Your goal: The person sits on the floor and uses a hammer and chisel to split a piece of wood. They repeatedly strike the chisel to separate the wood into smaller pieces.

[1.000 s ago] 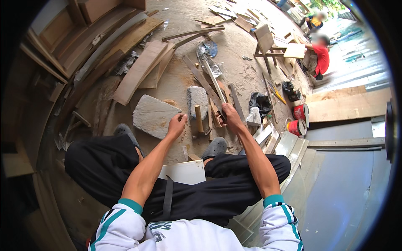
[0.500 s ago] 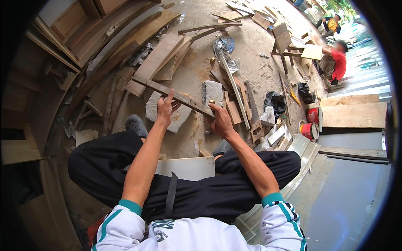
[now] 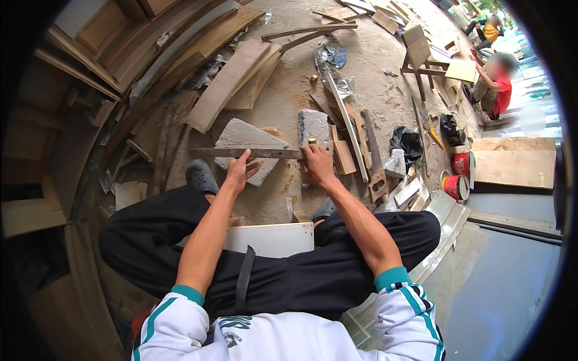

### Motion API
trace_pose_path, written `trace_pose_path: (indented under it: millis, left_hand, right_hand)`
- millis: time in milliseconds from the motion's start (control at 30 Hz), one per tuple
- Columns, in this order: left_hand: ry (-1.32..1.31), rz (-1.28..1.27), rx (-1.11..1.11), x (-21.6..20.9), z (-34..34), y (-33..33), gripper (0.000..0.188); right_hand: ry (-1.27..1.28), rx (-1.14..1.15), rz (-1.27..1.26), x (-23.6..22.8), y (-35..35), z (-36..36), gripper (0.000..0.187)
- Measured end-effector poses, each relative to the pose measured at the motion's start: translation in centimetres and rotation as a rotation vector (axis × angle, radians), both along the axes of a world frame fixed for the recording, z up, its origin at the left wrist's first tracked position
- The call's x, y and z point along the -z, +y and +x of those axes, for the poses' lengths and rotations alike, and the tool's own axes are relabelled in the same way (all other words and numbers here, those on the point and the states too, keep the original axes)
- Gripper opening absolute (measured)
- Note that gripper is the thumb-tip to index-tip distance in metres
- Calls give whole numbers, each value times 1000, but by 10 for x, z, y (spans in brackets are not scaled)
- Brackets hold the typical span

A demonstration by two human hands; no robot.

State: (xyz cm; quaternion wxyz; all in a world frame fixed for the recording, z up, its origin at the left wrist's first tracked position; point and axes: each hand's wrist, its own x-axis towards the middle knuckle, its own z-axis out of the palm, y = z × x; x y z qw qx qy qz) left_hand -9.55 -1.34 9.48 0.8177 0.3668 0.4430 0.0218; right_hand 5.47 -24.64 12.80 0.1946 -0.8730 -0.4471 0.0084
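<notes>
I sit with knees apart over a sandy floor. Both hands hold a long thin wooden strip (image 3: 256, 153) level in front of me. My left hand (image 3: 240, 170) grips it near the middle. My right hand (image 3: 316, 165) grips its right end. Below the strip lies a flat grey stone slab (image 3: 247, 139), and a second grey stone block (image 3: 313, 126) stands just beyond my right hand. A small wooden peg shows above my right fingers.
Planks (image 3: 227, 84) and boards pile up at the left and back. Wood offcuts (image 3: 344, 156), a black bag (image 3: 408, 143) and red cans (image 3: 455, 186) lie to the right. A person in red (image 3: 497, 90) sits at far right. A white board (image 3: 271, 237) lies between my legs.
My hands left the wood pieces by the stone block and lifted the long strip. It was slanted half a second ago and is now level across the slab.
</notes>
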Motion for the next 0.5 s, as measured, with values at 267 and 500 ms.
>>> trace_pose_path:
  millis: [267, 500]
  left_hand:
    - [354, 755, 397, 22, -17, 3, 35]
    - [262, 1552, 761, 34, -16, 3, 68]
  right_hand:
    - [40, -126, -295, 25, 32, 56, 41]
    - [38, -9, -450, 34, 59, 71, 47]
